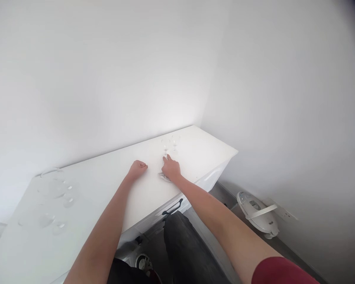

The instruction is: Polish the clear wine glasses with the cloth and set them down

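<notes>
On the white countertop [148, 193], my right hand [171, 169] is closed over a pale cloth [165, 177] that lies against the surface, its edge showing below the fingers. The fingertips of that hand are close to the base of a clear stemmed glass [165, 147]; whether they touch it I cannot tell. Slightly behind and to the right stands a second clear glass [174, 143]. My left hand [138, 169] rests over the counter to the left of the cloth, its fingers curled into a loose fist with nothing visible in it.
Several transparent glass pieces [68, 200] are grouped at the counter's left end. Below the front edge is a dark drawer handle [173, 207]. A white appliance with a carrying handle [257, 213] sits on the floor at right, by a wall socket [286, 215]. White walls [121, 71] border the counter.
</notes>
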Demonstrator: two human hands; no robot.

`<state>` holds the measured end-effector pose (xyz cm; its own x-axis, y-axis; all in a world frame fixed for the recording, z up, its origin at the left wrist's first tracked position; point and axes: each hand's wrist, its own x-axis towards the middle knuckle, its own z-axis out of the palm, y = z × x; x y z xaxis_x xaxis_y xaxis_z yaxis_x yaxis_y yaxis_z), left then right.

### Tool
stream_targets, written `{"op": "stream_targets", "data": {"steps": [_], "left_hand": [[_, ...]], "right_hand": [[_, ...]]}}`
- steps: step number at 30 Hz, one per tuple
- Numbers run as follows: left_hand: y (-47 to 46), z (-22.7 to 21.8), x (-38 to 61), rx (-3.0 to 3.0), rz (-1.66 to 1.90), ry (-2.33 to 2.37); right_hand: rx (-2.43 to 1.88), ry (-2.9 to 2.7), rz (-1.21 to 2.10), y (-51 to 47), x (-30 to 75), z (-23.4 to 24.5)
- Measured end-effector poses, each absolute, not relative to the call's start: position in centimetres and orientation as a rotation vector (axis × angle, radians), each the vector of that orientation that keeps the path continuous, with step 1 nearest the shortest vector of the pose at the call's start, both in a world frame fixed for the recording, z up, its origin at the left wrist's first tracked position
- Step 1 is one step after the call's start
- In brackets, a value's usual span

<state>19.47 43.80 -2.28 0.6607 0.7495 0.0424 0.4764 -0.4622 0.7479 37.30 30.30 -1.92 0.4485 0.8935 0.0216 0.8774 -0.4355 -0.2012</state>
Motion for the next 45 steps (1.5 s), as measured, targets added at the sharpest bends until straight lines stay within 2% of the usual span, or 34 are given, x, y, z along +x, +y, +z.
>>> {"op": "stream_targets", "data": {"steps": [13,19,35,40,45], "left_hand": [[36.6,-2.9,16.5,2.478,0.225,1.635],[32.5,-2.8,12.3,2.518,0.186,1.664],[25.9,-2.9,7.6,2.591,0.387,1.641],[26.0,-2.8,7.8,2.495,0.345,1.672],[26.0,-3.0,7.9,2.346,0.39,1.711]], "right_hand": [[-2.504,-1.495,0.121,28.4,35.6,-1.9],[-2.448,-1.511,0.087,24.1,33.7,-2.7],[-2.222,-1.536,0.169,18.9,32.7,-3.5],[-2.095,-1.447,0.195,12.3,29.7,-7.1],[-1.658,-1.043,0.378,6.4,25.4,-13.5]]}}
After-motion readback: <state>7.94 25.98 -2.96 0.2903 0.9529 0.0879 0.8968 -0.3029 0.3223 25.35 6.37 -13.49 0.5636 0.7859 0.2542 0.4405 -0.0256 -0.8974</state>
